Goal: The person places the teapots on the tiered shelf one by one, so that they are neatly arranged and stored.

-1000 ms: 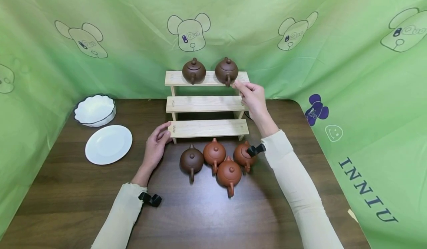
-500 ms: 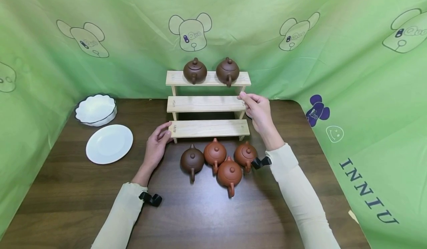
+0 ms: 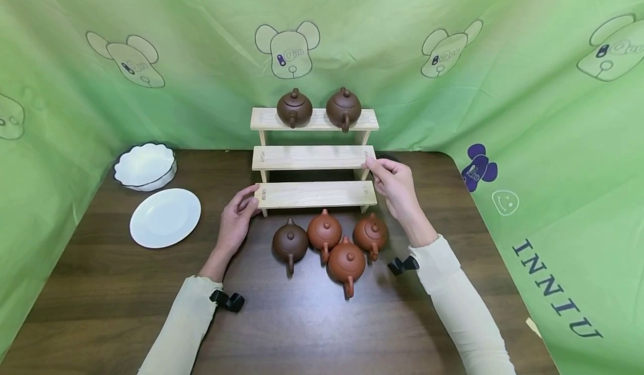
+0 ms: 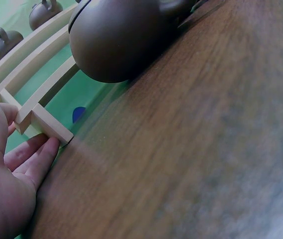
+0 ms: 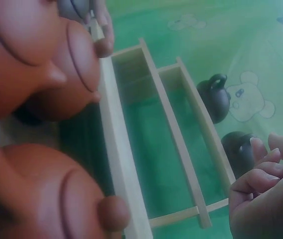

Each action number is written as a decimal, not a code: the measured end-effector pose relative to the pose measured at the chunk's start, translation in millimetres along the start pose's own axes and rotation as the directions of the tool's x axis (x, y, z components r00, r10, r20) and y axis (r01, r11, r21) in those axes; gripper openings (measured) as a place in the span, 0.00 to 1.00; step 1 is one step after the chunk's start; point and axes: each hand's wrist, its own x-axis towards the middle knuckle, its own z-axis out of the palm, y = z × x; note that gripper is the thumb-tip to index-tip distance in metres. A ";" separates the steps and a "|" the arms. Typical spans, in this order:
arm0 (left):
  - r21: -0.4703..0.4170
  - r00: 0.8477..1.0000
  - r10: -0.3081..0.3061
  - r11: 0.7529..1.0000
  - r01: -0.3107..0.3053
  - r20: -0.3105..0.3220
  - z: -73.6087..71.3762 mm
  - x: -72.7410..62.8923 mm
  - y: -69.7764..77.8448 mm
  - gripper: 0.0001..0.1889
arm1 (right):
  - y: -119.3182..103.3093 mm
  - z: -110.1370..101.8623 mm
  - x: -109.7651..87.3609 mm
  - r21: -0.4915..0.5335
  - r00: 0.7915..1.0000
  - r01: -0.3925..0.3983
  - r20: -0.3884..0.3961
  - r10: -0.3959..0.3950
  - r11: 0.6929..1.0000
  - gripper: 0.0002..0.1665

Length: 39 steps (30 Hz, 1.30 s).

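Observation:
My left hand [image 3: 235,221] holds the left end of the lowest tier of a pale wooden three-tier shelf [image 3: 314,194]. In the left wrist view, the thumb lies near the board and the fingers rest against a leg. Beside the shelf's right end, my right hand [image 3: 397,189] is in the air with loosely bent fingers, holding nothing. Two dark brown teapots, a left one [image 3: 294,108] and a right one [image 3: 344,108], stand on the top tier. In front of the shelf are another dark brown teapot [image 3: 289,242] and three orange-brown teapots [image 3: 346,259], set close together.
To the left on the dark wood table [image 3: 322,330] are a white scalloped bowl [image 3: 145,166] with a dark rim and a white oval plate [image 3: 165,218]. A green printed cloth [image 3: 201,84] surrounds the table at the back and sides.
My right hand has come down and toward me, away from the right teapot on the top tier. That teapot stays in place. My left hand keeps its place on the shelf.

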 end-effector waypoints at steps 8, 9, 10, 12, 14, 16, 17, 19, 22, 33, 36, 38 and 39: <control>-0.015 1.000 0.009 1.000 -0.009 -0.003 1.6 -1.5 -0.6 0.20 | 6.1 -2.1 -22.1 -0.005 1.000 0.019 -0.004 -0.019 1.000 0.13; -0.017 1.000 0.007 1.000 -0.007 -0.003 2.0 -1.7 -1.1 0.20 | 7.2 -2.6 -25.6 -0.005 1.000 0.024 -0.008 -0.024 1.000 0.13; -0.016 1.000 0.005 1.000 -0.005 -0.001 2.3 -2.5 -1.6 0.21 | 8.5 -2.7 -29.1 -0.005 1.000 0.026 -0.014 -0.026 1.000 0.14; -0.016 1.000 -0.003 1.000 0.003 0.002 2.8 -3.9 -3.1 0.21 | 11.1 -3.5 -36.1 -0.006 0.999 0.025 -0.023 -0.025 1.000 0.15; -0.021 1.000 -0.009 1.000 0.010 0.006 3.3 -5.2 -4.1 0.21 | 13.9 -4.8 -42.3 -0.005 1.000 0.014 -0.026 -0.014 1.000 0.17; -0.021 1.000 -0.012 1.000 0.012 0.006 3.4 -5.7 -4.2 0.21 | 16.6 -6.4 -47.2 -0.004 1.000 0.004 -0.022 -0.004 1.000 0.17; -0.019 1.000 -0.011 1.000 0.011 0.004 3.3 -5.6 -4.0 0.21 | 17.9 -7.3 -49.0 0.000 1.000 -0.001 -0.020 0.001 1.000 0.17; -0.014 1.000 -0.005 1.000 0.005 0.003 2.6 -4.7 -3.1 0.21 | 20.4 -8.9 -51.7 0.003 1.000 -0.004 -0.020 0.005 1.000 0.17; -0.010 1.000 0.008 1.000 -0.008 -0.002 1.7 -2.5 -1.6 0.21 | 23.1 -10.6 -55.2 -0.002 1.000 -0.006 -0.025 0.006 1.000 0.17; -0.009 0.999 0.030 0.999 -0.030 -0.019 0.2 -1.5 -2.6 0.19 | 34.5 -19.3 -75.3 -0.040 0.998 -0.058 -0.010 0.058 0.997 0.16; 0.004 1.000 0.015 1.000 -0.015 -0.010 1.1 -1.4 -0.8 0.20 | 37.3 -23.1 -80.2 -0.050 0.997 -0.074 -0.017 0.073 0.996 0.15; 0.007 1.000 -0.001 1.000 0.001 -0.009 1.1 -1.3 1.1 0.20 | 39.0 -26.0 -82.8 -0.063 0.996 -0.085 -0.016 0.085 0.994 0.15; -0.004 1.000 -0.002 1.000 0.002 -0.003 -1.4 1.9 -6.2 0.20 | 40.1 -27.7 -83.8 -0.070 0.996 -0.093 -0.018 0.092 0.993 0.15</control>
